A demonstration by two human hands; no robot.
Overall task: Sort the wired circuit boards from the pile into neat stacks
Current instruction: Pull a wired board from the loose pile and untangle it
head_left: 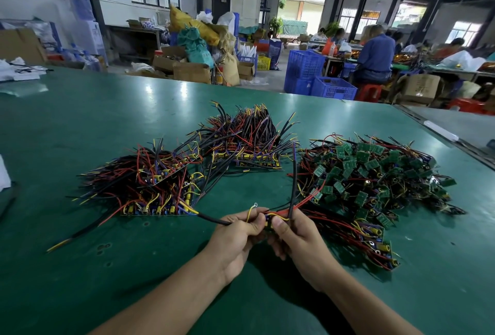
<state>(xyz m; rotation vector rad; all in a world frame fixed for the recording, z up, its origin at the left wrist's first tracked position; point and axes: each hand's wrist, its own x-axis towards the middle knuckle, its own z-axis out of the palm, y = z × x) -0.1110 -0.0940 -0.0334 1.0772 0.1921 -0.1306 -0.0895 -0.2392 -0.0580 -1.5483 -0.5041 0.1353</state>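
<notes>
One wired board [268, 223] is held over the table [80, 120], near its front edge. The left hand [235, 238] and the right hand [297, 241] pinch it together with curled fingers. The loose pile [375, 174] lies toward the right edge, and two stacks [150, 182] lie left of it.

The table [80, 125] was green; the pile's boards [375, 171] green, wires red, black, yellow, perhaps purple.
</notes>
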